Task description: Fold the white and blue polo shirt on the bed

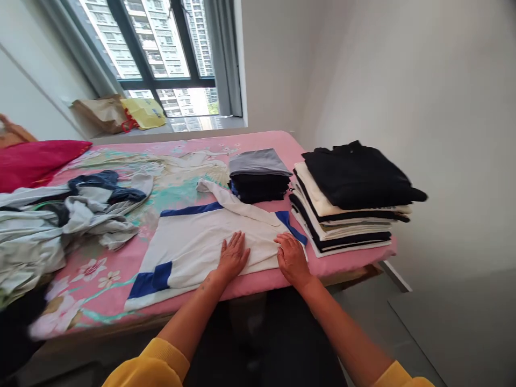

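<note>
A white long-sleeved top with blue bands (189, 242) is spread on the bed near its front edge. One of its sleeves (242, 204) lies folded across the upper part, its cuff sticking out past the far edge. My left hand (234, 253) rests flat on the middle of the top, fingers apart. Toward the top's right end, my right hand (292, 258) touches the cloth with its fingers slightly bent and apart; nothing shows in its grip. Part of the cloth under both hands is hidden.
A tall stack of folded clothes (350, 215) with a black garment on top stands at the right. Behind the top is a smaller folded pile (260, 174). Loose clothes (72, 215) lie heaped at the left on the pink floral sheet (97, 269). Bags (100, 113) sit on the windowsill.
</note>
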The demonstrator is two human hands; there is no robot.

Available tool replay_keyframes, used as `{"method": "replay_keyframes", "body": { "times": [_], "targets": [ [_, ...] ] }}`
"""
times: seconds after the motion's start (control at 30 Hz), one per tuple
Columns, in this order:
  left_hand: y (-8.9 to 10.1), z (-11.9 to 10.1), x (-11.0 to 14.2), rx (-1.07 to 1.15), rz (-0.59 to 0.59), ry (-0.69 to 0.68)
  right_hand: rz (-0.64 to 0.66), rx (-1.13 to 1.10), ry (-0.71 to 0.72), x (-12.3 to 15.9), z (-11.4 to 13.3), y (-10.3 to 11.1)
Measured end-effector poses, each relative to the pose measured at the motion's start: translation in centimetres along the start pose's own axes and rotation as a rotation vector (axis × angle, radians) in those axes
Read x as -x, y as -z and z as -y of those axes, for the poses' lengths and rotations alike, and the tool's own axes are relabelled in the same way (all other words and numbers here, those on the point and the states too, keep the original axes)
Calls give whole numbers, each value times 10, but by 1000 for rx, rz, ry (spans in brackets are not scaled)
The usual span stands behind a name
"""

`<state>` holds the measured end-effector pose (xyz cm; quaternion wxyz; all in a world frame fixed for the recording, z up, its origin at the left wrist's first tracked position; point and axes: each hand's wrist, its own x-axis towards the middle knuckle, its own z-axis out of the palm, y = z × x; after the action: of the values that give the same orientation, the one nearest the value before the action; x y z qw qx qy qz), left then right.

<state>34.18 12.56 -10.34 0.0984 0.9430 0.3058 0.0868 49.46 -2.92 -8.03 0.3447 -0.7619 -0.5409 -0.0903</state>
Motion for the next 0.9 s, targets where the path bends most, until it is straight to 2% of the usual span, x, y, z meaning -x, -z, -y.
{"method": "replay_keyframes", "body": {
  "times": [0.1,0.2,0.3,0.4,0.47,0.53,0.63,0.7,0.73,0.8,0.9],
  "targets": [
    [13,6,32,-46,-75,-62,121,-19,132,-2,30,-15],
    [28,30,67,-129,-117,-53,249,47,198,-3,44,-41],
    [42,70,95,-211,-80,82,388,163,172,-2,42,-68],
    [46,107,110,-206,47,258,473,271,130,3,34,-85],
    [44,121,111,-160,108,311,473,314,132,7,30,-90],
    [42,128,110,-89,98,318,465,336,139,10,28,-92],
    [46,139,111,40,-111,383,465,347,144,11,27,-94],
    [55,151,116,112,-281,510,458,346,148,12,27,-94],
    [59,157,120,142,-326,577,449,343,153,12,27,-95],
    [69,167,128,196,-316,666,423,332,164,14,26,-95],
    [81,176,135,251,-234,672,385,309,178,16,26,-97]
  ]
}}
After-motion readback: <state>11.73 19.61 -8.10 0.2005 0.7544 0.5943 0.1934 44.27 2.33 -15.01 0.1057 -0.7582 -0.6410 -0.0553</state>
